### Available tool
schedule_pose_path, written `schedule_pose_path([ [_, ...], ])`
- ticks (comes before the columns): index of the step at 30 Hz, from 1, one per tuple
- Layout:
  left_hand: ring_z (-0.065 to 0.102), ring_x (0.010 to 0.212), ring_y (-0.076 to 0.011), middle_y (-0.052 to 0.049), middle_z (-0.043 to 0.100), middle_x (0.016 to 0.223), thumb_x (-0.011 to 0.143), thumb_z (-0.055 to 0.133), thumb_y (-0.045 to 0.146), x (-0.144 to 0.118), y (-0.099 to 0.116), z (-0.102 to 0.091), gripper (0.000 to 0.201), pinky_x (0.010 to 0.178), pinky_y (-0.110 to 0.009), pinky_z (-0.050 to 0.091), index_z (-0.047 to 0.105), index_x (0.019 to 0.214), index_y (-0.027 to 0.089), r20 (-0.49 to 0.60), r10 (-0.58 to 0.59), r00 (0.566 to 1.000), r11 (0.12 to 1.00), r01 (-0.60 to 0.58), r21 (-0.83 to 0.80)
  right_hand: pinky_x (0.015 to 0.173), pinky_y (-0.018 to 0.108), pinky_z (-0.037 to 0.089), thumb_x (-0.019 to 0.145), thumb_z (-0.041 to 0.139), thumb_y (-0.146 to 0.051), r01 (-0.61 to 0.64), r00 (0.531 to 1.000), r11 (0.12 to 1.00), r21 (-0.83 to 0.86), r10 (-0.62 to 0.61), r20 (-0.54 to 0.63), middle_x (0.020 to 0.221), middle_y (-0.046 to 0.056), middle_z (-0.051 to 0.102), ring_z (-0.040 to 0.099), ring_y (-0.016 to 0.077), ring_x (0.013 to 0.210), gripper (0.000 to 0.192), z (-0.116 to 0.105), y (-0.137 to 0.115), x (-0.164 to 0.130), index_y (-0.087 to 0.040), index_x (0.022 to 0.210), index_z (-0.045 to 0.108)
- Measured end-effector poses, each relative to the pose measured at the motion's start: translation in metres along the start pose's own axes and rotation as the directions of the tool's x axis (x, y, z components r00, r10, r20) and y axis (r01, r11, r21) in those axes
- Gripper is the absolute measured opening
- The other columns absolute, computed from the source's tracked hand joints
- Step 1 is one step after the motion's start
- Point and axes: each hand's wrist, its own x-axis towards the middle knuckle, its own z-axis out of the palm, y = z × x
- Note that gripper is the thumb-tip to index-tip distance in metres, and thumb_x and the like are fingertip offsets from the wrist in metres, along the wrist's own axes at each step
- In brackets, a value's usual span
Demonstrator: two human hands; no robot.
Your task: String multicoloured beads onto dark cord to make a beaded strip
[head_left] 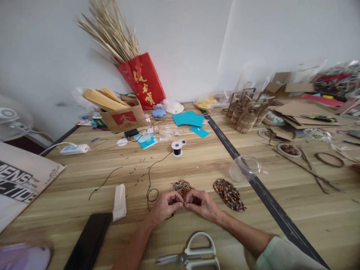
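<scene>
My left hand (165,205) and my right hand (201,204) meet over the wooden table (197,165), fingertips pinched together on a small yellow bead (184,203) and a black cord (149,180). The cord loops on the table and runs back to a white spool (177,147). Just beyond my fingers lies a small multicoloured beaded piece (181,186). To its right is a larger oval beaded piece (230,194).
White-handled scissors (194,255) lie near the front edge, a dark phone (89,242) and folded white paper (120,201) at left. A clear plastic cup (244,168) lies tipped at right. Cardboard boxes, blue paper, woven baskets (247,112) and a red bag fill the back.
</scene>
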Motion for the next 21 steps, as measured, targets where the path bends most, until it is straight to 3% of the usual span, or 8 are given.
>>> schedule_pose_path([
  [10,0.048,0.063,-0.0120,0.000,0.053,0.065,0.079,0.061,0.048,0.0003,-0.0014,-0.0008,0.034,0.060,-0.022,0.039,0.060,0.074,0.014,-0.001,0.040,0.999,0.999,-0.040,0.013,0.065,0.024,0.042,0.090,0.054,-0.036,0.205,0.979,0.975,-0.083,-0.203,0.035,0.077,0.003,0.061,0.054,0.0142,0.071,0.023,-0.0028,-0.0074,-0.0019,-0.016,0.081,0.062],
  [21,0.051,0.067,-0.0131,-0.001,0.058,0.069,0.077,0.063,0.044,-0.0003,0.0010,-0.0011,0.031,0.064,-0.023,0.040,0.062,0.078,0.014,0.003,0.012,1.000,0.999,-0.012,-0.036,0.068,0.027,0.043,0.091,0.055,-0.036,0.276,0.961,0.955,-0.107,-0.274,0.030,0.077,0.005,0.061,0.056,0.0162,0.074,0.023,-0.0033,-0.0074,-0.0010,-0.017,0.080,0.063],
])
